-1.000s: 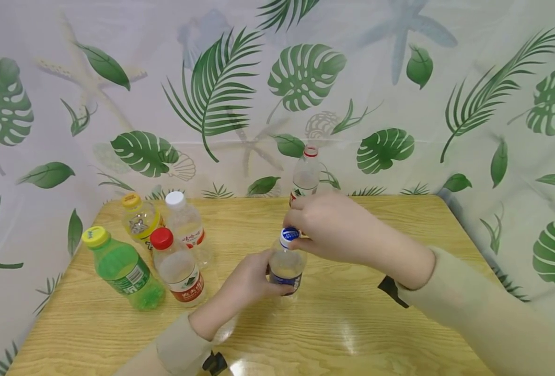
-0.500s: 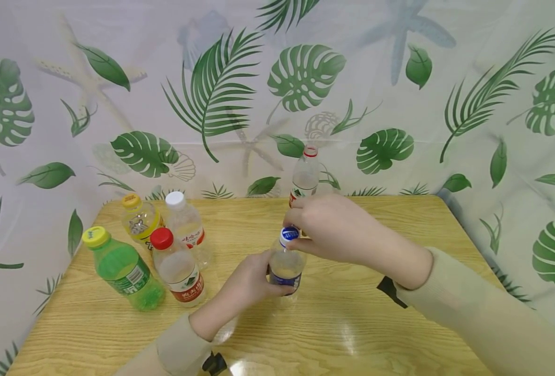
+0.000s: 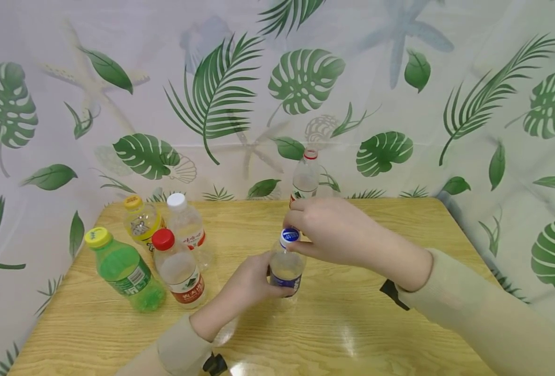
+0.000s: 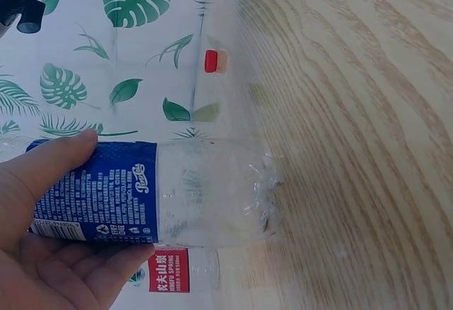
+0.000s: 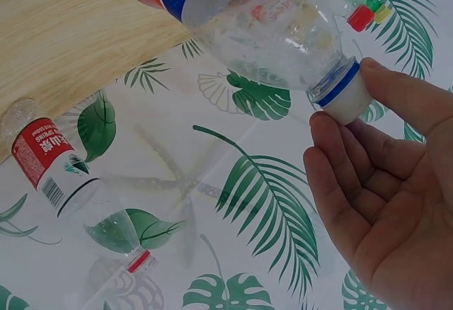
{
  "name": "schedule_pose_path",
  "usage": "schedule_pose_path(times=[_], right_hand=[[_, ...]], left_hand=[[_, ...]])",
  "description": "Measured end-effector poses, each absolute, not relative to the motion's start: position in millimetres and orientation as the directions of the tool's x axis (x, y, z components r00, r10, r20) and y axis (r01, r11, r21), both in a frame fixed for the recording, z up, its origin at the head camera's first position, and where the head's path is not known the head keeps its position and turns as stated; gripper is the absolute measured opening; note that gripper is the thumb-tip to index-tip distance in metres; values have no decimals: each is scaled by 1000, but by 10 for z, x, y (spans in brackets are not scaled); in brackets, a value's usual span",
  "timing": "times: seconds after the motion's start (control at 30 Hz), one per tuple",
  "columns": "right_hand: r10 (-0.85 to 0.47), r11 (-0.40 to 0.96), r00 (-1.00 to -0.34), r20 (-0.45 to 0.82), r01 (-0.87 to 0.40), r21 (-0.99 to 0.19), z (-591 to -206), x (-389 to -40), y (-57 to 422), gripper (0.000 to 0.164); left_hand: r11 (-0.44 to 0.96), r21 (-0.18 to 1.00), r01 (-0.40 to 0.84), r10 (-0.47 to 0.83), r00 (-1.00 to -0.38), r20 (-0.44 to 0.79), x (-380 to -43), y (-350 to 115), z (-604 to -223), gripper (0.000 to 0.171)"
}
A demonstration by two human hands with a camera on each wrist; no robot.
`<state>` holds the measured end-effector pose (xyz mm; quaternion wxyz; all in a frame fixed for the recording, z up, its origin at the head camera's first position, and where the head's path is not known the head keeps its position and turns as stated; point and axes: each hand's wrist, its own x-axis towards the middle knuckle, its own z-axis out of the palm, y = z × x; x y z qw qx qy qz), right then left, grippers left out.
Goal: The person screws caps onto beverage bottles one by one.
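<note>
A clear plastic bottle with a blue Pepsi label (image 4: 120, 190) stands upright on the table in front of me. My left hand (image 3: 251, 282) grips its body, thumb on one side and fingers round the other. The bottle's white-sided cap (image 5: 348, 103) has a blue top and sits on the neck. From above, my right hand (image 3: 329, 227) pinches this cap between thumb and fingertips. Behind the right hand, a clear bottle with a red neck ring (image 3: 307, 175) stands uncapped, partly hidden by that hand.
On the left stand a green bottle with a yellow cap (image 3: 124, 271), a red-capped bottle (image 3: 177, 269), a white-capped bottle (image 3: 185, 222) and a yellow-labelled bottle (image 3: 141, 219). A red cap (image 4: 211, 61) lies toward the back of the wooden table (image 3: 376, 313). Leaf-printed cloth hangs behind.
The head view has tilted very slightly. Both hands keep their hold on the bottle and its cap, and the other bottles have not moved.
</note>
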<state>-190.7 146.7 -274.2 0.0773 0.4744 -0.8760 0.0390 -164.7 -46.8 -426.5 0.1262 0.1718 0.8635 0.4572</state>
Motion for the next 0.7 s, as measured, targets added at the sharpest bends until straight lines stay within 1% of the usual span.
schedule_pose_path(times=[0.17, 0.37, 0.7], right_hand=[[-829, 537, -525, 194, -844, 8, -2764, -1907, 1473, 16], [-831, 521, -511, 219, -853, -16, -2783, -1911, 1494, 15], [-824, 511, -508, 249, -858, -59, -2805, -1909, 1517, 14]], left_hand=[[538, 826, 171, 412, -908, -80, -1652, -475, -4254, 58], [544, 825, 153, 402, -910, -97, -1656, -473, -4246, 57], [543, 824, 165, 397, -914, -79, -1654, -475, -4262, 54]])
